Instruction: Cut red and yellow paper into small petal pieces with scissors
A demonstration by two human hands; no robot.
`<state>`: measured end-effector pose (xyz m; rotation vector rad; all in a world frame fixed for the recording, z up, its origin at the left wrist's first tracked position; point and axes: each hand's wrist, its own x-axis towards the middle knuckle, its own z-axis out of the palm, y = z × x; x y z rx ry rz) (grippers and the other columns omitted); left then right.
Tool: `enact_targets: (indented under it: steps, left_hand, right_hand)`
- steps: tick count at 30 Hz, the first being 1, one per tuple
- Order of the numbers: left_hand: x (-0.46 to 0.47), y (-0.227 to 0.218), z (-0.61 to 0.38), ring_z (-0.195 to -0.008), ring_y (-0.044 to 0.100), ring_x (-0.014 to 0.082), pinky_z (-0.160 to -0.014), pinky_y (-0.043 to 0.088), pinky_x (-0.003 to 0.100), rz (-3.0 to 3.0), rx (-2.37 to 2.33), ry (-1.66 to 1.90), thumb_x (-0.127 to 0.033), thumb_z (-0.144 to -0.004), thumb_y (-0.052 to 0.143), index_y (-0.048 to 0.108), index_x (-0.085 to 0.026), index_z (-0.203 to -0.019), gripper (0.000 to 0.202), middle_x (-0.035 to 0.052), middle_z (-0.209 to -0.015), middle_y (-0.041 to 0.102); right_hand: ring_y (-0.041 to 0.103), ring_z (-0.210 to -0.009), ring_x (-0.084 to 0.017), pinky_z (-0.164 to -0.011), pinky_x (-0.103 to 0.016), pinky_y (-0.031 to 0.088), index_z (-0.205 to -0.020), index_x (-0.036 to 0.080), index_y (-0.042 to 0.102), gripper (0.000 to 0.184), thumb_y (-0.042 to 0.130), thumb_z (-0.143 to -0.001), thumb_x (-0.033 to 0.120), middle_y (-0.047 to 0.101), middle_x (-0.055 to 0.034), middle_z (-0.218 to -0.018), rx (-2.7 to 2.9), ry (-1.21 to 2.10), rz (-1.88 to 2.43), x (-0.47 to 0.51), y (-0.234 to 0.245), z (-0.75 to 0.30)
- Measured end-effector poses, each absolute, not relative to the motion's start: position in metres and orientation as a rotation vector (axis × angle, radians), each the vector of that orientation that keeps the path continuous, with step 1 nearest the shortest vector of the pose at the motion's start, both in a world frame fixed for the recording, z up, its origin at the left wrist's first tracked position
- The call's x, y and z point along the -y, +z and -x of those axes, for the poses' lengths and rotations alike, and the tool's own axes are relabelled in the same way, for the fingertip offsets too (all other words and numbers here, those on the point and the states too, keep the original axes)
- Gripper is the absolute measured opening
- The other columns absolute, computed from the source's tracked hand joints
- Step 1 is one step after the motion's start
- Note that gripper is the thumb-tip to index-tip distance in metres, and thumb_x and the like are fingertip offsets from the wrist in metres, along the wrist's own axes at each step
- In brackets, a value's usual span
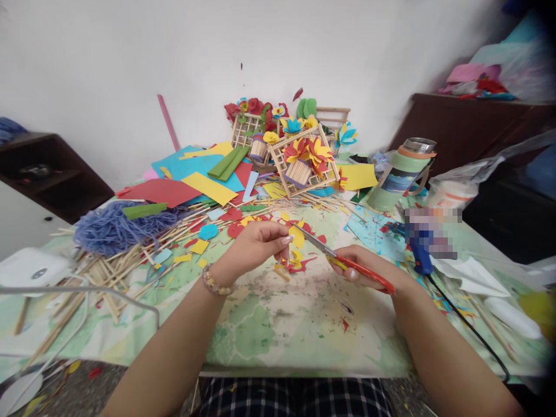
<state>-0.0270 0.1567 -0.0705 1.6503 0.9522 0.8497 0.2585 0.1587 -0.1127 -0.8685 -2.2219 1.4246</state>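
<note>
My left hand [264, 246] is closed in a pinch over the middle of the table, with a beaded bracelet at its wrist. At its fingertips is a small yellow paper piece [297, 236], rounded like a petal. My right hand [358, 265] grips scissors [319, 244] with red handles, their blades pointing up and left toward that paper. Beneath both hands lie yellow and red paper scraps [297, 263]. How far the blades are parted is hard to make out.
Bamboo lattice frames [299, 162] with paper flowers lean at the back wall. Coloured paper sheets [165, 191], blue yarn [125, 226] and many thin sticks [104, 289] lie left. At right are a green thermos [397, 176], a blue glue gun [419, 252] and its black cord [467, 324].
</note>
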Motion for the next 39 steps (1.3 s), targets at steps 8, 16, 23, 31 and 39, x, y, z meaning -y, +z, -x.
enact_targets:
  steps: [8, 16, 23, 31, 39]
  left_hand:
    - [-0.157, -0.073, 0.026, -0.059, 0.061, 0.0123, -0.061, 0.051, 0.025, -1.563, -0.837, 0.699, -0.049, -0.081, 0.080, 0.066, -0.016, -0.075, 0.037, 0.0038, -0.064, 0.071]
    - [-0.153, -0.100, 0.002, -0.061, 0.063, 0.0109, -0.062, 0.049, 0.023, -1.449, -0.569, 0.257, -0.048, -0.085, 0.078, 0.066, -0.018, -0.081, 0.033, 0.0006, -0.070, 0.072]
    - [-0.154, -0.105, -0.004, -0.060, 0.061, 0.0108, -0.058, 0.046, 0.023, -1.398, -0.696, 0.252, -0.038, -0.085, 0.076, 0.066, -0.016, -0.080, 0.025, -0.0008, -0.067, 0.068]
    - [-0.157, -0.105, -0.003, -0.061, 0.060, 0.0105, -0.059, 0.043, 0.023, -1.434, -0.738, 0.486, -0.055, -0.087, 0.072, 0.064, -0.016, -0.083, 0.040, 0.0026, -0.073, 0.071]
    - [-0.157, -0.099, 0.000, -0.056, 0.056, 0.0109, -0.058, 0.044, 0.025, -1.387, -0.715, 0.678, -0.054, -0.081, 0.075, 0.061, -0.017, -0.076, 0.040, -0.0003, -0.063, 0.064]
  right_hand:
    - [0.035, -0.048, -0.010, -0.046, -0.025, 0.026, -0.072, 0.021, 0.047, 0.065, 0.056, -0.088, 0.084, 0.043, 0.0057, -0.056, 2.045, 1.392, 0.885, -0.158, -0.121, -0.255]
    - [0.050, -0.045, -0.012, -0.048, -0.024, 0.043, -0.071, 0.018, 0.059, 0.056, 0.053, -0.102, 0.064, 0.055, 0.0022, -0.050, 1.804, 1.628, 0.741, -0.153, -0.149, -0.228]
    - [0.046, -0.043, -0.010, -0.046, -0.023, 0.038, -0.075, 0.019, 0.058, 0.051, 0.071, -0.089, 0.066, 0.053, 0.0053, -0.050, 1.779, 1.671, 0.788, -0.150, -0.148, -0.223]
    - [0.045, -0.042, -0.013, -0.046, -0.027, 0.041, -0.076, 0.022, 0.055, 0.050, 0.074, -0.087, 0.066, 0.050, 0.0058, -0.048, 1.401, 1.267, 0.827, -0.153, -0.157, -0.207]
    - [0.050, -0.046, -0.014, -0.049, -0.028, 0.043, -0.064, 0.020, 0.057, 0.056, 0.058, -0.099, 0.063, 0.054, 0.0008, -0.048, 1.566, 1.354, 0.619, -0.147, -0.158, -0.211]
